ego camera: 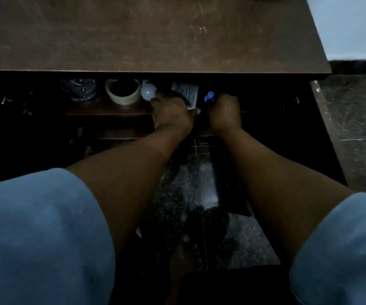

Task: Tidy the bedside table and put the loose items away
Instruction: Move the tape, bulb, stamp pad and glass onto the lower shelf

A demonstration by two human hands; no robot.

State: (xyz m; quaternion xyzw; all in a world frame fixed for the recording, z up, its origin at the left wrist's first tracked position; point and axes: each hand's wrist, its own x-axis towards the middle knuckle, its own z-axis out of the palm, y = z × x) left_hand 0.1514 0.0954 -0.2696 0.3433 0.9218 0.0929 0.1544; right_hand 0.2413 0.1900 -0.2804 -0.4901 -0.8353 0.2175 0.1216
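Loose items: a blue-capped item stands at the mouth of the open compartment under the worktop, with its dark body enclosed by the right hand. That grip is closed round it, fingers curled tight, and only the cap shows above the fist.

Just to its left is a printed packet, partly covered by the left hand. One finger of that hand reaches the base of a light bulb. In this dim light it cannot be determined whether the left grip holds the packet, holds the bulb, or merely rests on them.

Further left on the same shelf are a roll of tape and a crumpled clear object, the latter too dark to identify. Neither is touched.

Progress, as a judgement: the visible part of the worktop carries no loose items, and several are already lodged in the compartment, so the clearing appears largely done. Remaining work is setting down the blue-capped item, settling the packet and bulb, and closing the compartment if it has a front; none can be made out here.
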